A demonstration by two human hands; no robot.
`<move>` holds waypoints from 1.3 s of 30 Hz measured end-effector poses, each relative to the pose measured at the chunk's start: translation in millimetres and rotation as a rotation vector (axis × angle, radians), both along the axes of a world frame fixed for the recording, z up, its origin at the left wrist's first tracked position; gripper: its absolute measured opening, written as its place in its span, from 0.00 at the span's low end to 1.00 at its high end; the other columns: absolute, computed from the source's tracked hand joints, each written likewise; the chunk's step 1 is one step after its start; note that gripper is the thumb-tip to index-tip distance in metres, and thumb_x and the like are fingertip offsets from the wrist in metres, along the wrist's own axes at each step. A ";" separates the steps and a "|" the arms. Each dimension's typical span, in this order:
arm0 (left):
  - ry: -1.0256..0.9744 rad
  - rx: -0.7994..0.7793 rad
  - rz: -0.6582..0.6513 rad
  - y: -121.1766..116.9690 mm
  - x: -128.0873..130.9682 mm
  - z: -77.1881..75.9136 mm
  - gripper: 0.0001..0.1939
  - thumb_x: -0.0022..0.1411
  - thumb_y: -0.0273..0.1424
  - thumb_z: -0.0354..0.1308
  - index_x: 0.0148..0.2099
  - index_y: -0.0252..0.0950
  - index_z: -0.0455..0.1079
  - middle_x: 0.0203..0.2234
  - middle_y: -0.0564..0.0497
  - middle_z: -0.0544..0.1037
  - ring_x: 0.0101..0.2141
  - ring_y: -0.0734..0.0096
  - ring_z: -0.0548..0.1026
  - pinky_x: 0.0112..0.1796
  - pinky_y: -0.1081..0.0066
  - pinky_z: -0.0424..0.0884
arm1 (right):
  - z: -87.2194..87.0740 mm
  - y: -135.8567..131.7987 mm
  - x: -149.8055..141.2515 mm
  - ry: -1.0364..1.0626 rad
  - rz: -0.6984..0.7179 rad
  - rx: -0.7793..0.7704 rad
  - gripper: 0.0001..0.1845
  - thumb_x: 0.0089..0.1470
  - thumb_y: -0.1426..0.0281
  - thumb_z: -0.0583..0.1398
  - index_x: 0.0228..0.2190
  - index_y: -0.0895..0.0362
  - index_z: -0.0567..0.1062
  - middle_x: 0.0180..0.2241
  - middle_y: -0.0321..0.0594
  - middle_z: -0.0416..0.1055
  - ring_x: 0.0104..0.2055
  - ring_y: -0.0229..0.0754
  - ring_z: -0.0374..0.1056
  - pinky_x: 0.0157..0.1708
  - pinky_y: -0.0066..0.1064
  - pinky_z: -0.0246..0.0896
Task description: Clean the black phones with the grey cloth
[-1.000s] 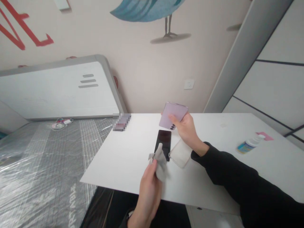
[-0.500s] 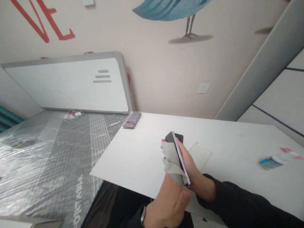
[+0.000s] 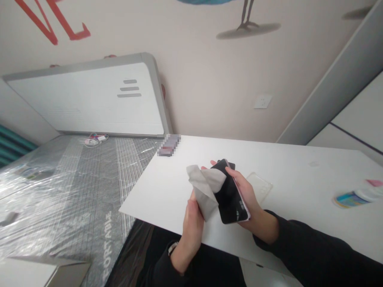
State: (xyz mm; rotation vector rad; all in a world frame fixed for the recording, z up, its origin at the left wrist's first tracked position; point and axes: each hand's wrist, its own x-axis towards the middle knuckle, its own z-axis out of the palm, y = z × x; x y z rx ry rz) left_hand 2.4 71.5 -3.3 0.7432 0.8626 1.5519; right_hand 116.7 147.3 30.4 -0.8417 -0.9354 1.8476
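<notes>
My right hand is closed around a smartphone, its black screen tilted up toward me and its thumb along the pinkish edge. In my left hand is a light grey cloth, whose upper fold lies against the phone's screen. The cloth hides most of the left fingers. Just behind the phone a dark flat object shows only in part. A clear phone case lies on the white table, to the right of my right hand.
A white spray bottle with a pink top stands at the table's right. A pixelated item sits at the far left corner. The plastic-wrapped mattress and headboard are on the left. A wall socket is behind.
The phone has turned from nearly edge-on to show its screen. My left hand has drawn back to the left with the cloth. The view has tilted slightly down.
</notes>
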 end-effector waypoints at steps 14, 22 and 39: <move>0.012 -0.181 0.166 23.1 -17.4 -5.8 0.25 0.49 0.45 0.75 0.43 0.33 0.80 0.36 0.46 0.85 0.39 0.60 0.80 0.45 0.65 0.74 | -19.0 0.1 2.0 -0.151 -0.070 -0.003 0.30 0.43 0.61 0.68 0.50 0.50 0.72 0.48 0.42 0.72 0.42 0.49 0.74 0.43 0.40 0.72; 0.022 -0.190 0.196 26.5 -29.9 -10.1 0.19 0.48 0.39 0.76 0.38 0.32 0.79 0.30 0.50 0.82 0.31 0.68 0.75 0.38 0.70 0.70 | -4.0 0.4 3.4 -0.104 -0.029 -0.057 0.29 0.37 0.63 0.72 0.44 0.52 0.74 0.37 0.37 0.72 0.33 0.44 0.69 0.35 0.35 0.67; -0.475 -0.116 -0.165 8.2 -59.5 9.2 0.33 0.65 0.58 0.52 0.51 0.37 0.80 0.52 0.42 0.82 0.66 0.48 0.67 0.68 0.51 0.57 | 14.9 4.3 5.1 0.136 -0.294 -0.300 0.19 0.40 0.70 0.67 0.39 0.52 0.76 0.29 0.32 0.76 0.26 0.41 0.73 0.25 0.32 0.71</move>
